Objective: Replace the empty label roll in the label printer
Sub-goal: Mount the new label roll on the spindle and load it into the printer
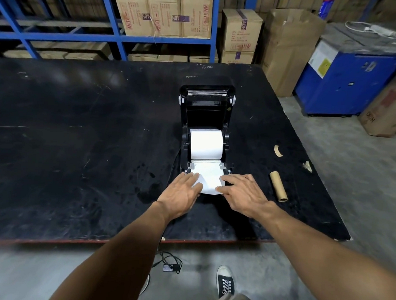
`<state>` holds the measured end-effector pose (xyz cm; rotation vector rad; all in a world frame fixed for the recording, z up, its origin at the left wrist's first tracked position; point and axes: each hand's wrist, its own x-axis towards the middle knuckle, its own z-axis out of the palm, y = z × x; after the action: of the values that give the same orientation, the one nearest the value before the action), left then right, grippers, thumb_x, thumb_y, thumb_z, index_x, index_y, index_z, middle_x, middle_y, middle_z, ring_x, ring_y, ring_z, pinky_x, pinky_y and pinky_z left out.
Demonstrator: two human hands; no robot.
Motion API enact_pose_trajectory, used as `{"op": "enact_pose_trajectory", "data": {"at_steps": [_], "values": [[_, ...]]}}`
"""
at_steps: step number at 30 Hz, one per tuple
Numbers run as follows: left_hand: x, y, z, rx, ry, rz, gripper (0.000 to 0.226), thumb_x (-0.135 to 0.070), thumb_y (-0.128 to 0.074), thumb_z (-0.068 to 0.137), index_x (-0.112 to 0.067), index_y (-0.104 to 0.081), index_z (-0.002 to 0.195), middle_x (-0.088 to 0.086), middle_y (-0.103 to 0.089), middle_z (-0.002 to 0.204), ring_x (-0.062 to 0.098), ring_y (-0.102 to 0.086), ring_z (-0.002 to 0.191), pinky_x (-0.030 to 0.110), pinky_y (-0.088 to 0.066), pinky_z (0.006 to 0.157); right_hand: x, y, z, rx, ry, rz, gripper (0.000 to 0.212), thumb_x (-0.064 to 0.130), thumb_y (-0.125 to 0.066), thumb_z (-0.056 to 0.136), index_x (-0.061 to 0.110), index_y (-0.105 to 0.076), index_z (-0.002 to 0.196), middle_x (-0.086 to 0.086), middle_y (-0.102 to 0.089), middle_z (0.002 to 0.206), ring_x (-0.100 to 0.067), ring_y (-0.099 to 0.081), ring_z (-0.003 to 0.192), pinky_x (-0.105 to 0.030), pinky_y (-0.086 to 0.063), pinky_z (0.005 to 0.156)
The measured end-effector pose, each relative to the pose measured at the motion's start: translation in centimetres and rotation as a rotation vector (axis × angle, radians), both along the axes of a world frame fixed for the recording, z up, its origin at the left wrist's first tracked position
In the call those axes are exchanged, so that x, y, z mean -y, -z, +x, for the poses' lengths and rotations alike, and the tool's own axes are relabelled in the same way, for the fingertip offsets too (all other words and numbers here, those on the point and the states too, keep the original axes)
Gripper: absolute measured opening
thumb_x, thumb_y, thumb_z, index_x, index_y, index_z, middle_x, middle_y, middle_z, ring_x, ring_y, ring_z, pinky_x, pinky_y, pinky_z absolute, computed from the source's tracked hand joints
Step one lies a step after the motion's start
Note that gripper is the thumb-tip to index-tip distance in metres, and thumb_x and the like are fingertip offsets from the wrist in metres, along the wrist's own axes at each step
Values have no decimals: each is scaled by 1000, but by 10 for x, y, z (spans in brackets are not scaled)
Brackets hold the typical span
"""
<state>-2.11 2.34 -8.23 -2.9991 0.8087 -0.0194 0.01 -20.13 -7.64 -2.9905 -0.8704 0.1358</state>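
Note:
The black label printer (187, 118) stands on the black table (81, 134) with its lid tilted up and back. A full white label roll (206, 146) sits in its bay, and a strip of label paper (208, 177) runs forward over the front slot between the guides. My left hand (182, 194) presses flat on the strip's left front corner. My right hand (242, 191) lies on the right front corner, fingers spread. The empty brown cardboard core (278, 186) lies on the table to the right of the printer.
Torn cardboard scraps (278, 151) lie right of the printer. A blue steel rack with cartons (163, 14) stands behind the table. A blue machine (345, 83) is at the far right. A power cable and adapter (169, 264) lie on the floor near my shoe (225, 281).

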Motion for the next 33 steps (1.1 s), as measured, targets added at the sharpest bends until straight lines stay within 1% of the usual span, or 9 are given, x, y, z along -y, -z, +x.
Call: {"op": "enact_pose_trajectory", "data": {"at_steps": [4,10,17,19,22,24,27,30,33], "values": [[-1,4,1,23,-7,8,29,-23,-31,106,-11,-51,123,14,-35,157,31,-30,145,42,-14,123,3,1,0,14,2,22,33,25,-54,91,31,-66,122,6,-58,137,-21,-51,128,-42,-39,92],[-3,5,1,16,15,-13,24,-22,-36,104,-11,-55,115,16,-39,153,33,-33,143,46,-15,123,3,1,2,25,-38,-24,32,26,-51,91,31,-70,117,6,-57,137,-22,-50,127,-40,-34,88],[-3,4,3,0,17,31,25,-25,-37,102,-13,-54,117,16,-37,154,31,-32,143,49,-13,123,1,-2,2,37,-50,-51,32,28,-48,93,30,-69,116,9,-57,135,-21,-49,129,-40,-31,87],[-3,5,2,-21,8,68,30,-29,-36,102,-13,-56,118,15,-30,158,31,-26,147,51,-11,123,1,-3,0,35,-58,-69,30,27,-49,91,29,-69,114,5,-51,141,-23,-45,129,-41,-31,87],[-5,5,-5,-103,-36,102,44,-39,-33,100,-14,-65,117,10,-12,166,26,-9,153,55,-6,122,2,-4,-4,16,-74,-129,29,24,-56,84,22,-69,110,-1,-36,150,-26,-36,133,-45,-34,88],[-7,5,-8,-145,-60,123,47,-40,-33,99,-13,-62,125,7,0,168,21,1,154,59,-5,121,0,-6,-8,-16,-59,-157,32,20,-60,80,18,-69,110,-3,-28,153,-27,-29,138,-46,-37,91],[-6,1,-10,-181,-58,147,46,-36,-35,100,-11,-59,129,8,5,168,22,6,154,61,-2,120,-6,-13,-10,-96,-15,-169,29,14,-63,79,15,-74,106,-4,-24,158,-28,-23,145,-48,-37,98],[-5,-7,-7,-221,-49,161,45,-35,-34,100,-10,-67,117,9,2,168,24,5,154,60,0,121,-11,-22,-9,-153,24,-193,38,4,-61,82,14,-73,117,-3,-29,159,-26,-25,147,-45,-35,107],[-6,-12,-6,-235,-27,185,47,-34,-32,101,-8,-68,114,11,-3,167,25,2,154,58,0,122,-15,-32,-9,-145,53,-182,39,-6,-55,82,8,-71,114,-4,-46,146,-28,-39,138,-41,-39,104]]}}
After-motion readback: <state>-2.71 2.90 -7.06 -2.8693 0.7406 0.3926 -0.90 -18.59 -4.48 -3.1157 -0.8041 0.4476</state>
